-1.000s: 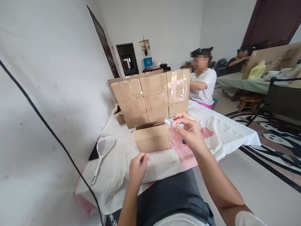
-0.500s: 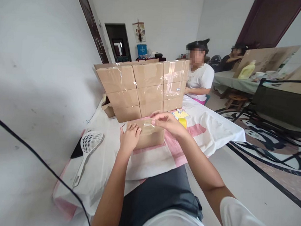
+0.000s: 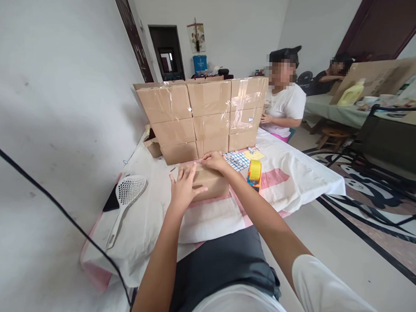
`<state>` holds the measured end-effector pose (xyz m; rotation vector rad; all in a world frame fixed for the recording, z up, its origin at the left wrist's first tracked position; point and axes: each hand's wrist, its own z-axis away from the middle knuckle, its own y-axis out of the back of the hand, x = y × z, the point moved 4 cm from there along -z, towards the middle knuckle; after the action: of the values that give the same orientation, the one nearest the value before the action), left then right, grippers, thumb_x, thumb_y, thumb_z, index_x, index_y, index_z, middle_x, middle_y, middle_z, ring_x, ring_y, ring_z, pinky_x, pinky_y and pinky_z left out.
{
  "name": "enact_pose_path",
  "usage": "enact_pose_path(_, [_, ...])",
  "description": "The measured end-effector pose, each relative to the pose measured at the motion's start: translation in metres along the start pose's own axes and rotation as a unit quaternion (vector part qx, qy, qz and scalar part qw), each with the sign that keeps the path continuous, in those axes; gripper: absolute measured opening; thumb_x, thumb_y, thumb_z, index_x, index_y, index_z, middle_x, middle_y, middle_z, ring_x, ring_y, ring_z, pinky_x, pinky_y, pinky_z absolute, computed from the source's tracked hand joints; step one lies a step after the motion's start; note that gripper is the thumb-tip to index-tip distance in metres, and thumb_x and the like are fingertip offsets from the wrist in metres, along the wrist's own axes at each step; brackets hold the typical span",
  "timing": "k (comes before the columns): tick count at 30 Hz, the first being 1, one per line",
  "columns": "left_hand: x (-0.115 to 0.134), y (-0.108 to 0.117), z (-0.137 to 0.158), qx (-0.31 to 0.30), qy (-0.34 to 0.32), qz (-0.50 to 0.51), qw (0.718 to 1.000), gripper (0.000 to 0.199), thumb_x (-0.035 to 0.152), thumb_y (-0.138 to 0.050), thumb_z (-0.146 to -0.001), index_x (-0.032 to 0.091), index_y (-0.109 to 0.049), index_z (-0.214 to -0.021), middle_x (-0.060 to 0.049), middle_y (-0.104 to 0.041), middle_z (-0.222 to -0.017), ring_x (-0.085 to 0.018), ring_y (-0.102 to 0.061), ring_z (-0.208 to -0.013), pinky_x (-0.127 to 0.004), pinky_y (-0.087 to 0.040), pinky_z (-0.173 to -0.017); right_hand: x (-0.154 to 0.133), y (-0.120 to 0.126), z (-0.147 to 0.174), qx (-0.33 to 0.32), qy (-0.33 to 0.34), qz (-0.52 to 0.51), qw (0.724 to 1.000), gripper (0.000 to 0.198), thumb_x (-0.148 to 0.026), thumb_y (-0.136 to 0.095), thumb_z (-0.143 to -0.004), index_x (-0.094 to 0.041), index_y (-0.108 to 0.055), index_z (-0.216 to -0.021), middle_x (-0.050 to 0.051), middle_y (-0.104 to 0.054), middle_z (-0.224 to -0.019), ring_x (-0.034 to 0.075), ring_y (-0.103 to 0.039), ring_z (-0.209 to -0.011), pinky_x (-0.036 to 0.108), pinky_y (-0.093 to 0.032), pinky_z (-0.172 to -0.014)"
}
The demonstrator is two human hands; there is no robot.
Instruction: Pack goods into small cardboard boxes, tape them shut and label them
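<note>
A small brown cardboard box (image 3: 212, 185) lies on the cloth-covered table in front of me. My left hand (image 3: 183, 187) rests on its left end, with the fingers spread and the thumb stretched to the right. Along the box's far top edge, my right hand (image 3: 213, 160) has its fingertips pinched together against the cardboard. Whatever is between those fingertips is too small to make out. A tape dispenser (image 3: 255, 175) with a yellow roll and orange and blue parts stands to the right of the box, near my right forearm.
Taped cardboard boxes (image 3: 209, 115) form a stacked wall behind the small box. A white slotted scoop (image 3: 130, 192) lies at left over a dark flat object (image 3: 111, 200). A black cable (image 3: 56, 205) crosses the left side. Across the table sits a person in a white shirt (image 3: 286, 106).
My right hand has moved left and down onto the box's far top edge. My left fingers have spread, with the thumb now reaching right. The tape dispenser shows more fully.
</note>
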<state>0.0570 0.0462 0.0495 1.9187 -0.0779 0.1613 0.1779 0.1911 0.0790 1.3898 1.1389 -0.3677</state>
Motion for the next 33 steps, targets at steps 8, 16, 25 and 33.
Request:
enact_pose_path(8, [-0.003,0.000,0.003,-0.043,-0.004,-0.020,0.999,0.087,0.073,-0.064,-0.083,0.040,-0.036,-0.158,-0.019,-0.024,-0.171,-0.046,-0.019,-0.158,-0.089,-0.010,-0.109,0.005,-0.007,-0.005,0.003,-0.001,0.133,0.991,0.016,-0.038,-0.075,-0.077,-0.023,-0.081,-0.080,0.007,-0.075,-0.087,0.035,-0.051,-0.121,0.048,-0.033,-0.108])
enact_pose_path(16, [-0.003,0.003,0.005,-0.050,-0.012,-0.016,0.999,0.079,0.074,-0.064,-0.082,0.042,-0.047,-0.152,-0.018,-0.023,-0.171,-0.046,-0.016,-0.159,-0.089,-0.009,-0.109,0.000,-0.007,-0.002,-0.013,-0.008,0.196,0.981,0.027,-0.046,-0.079,-0.075,-0.024,-0.079,-0.091,0.009,-0.054,-0.144,0.035,-0.045,-0.133,0.050,-0.036,-0.110])
enact_pose_path(25, [0.000,0.004,0.007,-0.040,-0.017,-0.026,0.999,0.074,0.072,-0.059,-0.086,0.040,-0.049,-0.152,-0.016,-0.029,-0.170,-0.048,-0.020,-0.157,-0.089,-0.009,-0.110,0.010,0.015,-0.036,0.076,-0.158,0.267,0.948,0.079,-0.041,-0.087,-0.070,-0.012,-0.058,-0.138,0.025,-0.043,-0.148,0.043,-0.040,-0.138,0.058,-0.037,-0.110])
enact_pose_path(33, [0.007,0.002,0.020,0.008,-0.048,-0.029,0.998,0.049,0.042,-0.044,-0.103,0.039,-0.049,-0.152,-0.004,-0.040,-0.166,-0.036,-0.020,-0.160,-0.078,-0.009,-0.121,0.084,0.133,-0.030,0.193,-0.158,0.259,0.933,0.031,-0.023,-0.064,-0.091,-0.010,-0.066,-0.120,0.024,-0.055,-0.136,0.037,-0.051,-0.126,0.054,-0.038,-0.108])
